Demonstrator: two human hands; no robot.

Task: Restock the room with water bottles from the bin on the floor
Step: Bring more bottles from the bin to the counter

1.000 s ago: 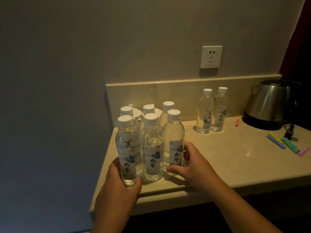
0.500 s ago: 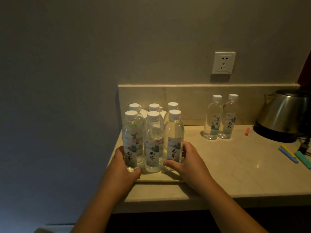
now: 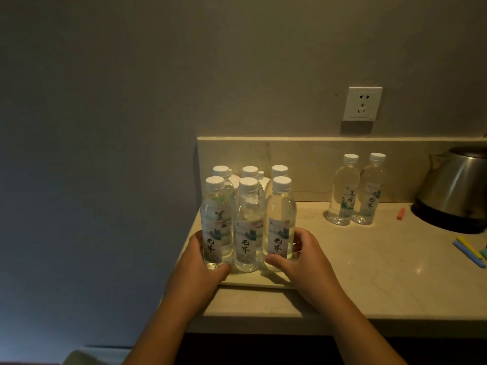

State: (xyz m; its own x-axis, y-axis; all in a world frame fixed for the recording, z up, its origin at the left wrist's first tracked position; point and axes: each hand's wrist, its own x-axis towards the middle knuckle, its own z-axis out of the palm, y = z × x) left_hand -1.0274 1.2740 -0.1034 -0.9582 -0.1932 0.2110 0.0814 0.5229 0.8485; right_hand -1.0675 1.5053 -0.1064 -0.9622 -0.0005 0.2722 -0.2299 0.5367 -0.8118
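Dim light falls on a grey wall (image 3: 131, 127) and a pale stone counter (image 3: 369, 272) with a low backsplash (image 3: 303, 164).

At the counter's left end stands a cluster of bottles (image 3: 249, 222), upright, white-capped, in two rows of three, touching one another. They seem to stand on a shallow tray (image 3: 253, 281), whose front lip shows just below them.

Left hand (image 3: 200, 272) cups the front-left bottle (image 3: 216, 225) low down, thumb curled across its base and fingers wrapped behind, out of sight. Right hand (image 3: 303, 262) wraps the front-right bottle (image 3: 280, 222) in the same way, thumb on the front near the base, fingers round the far side. Between them the middle front bottle (image 3: 247, 227) stands with neither hand on it.

Farther right, well apart from the cluster, a pair of bottles (image 3: 355, 191) stands side by side against the backsplash. Above them a white socket (image 3: 363, 104) sits on the wall. A small orange piece (image 3: 400, 213) lies near a steel kettle (image 3: 456, 191) at the right edge. Coloured sticks (image 3: 469, 250), yellow, blue and green, lie in front of the kettle.
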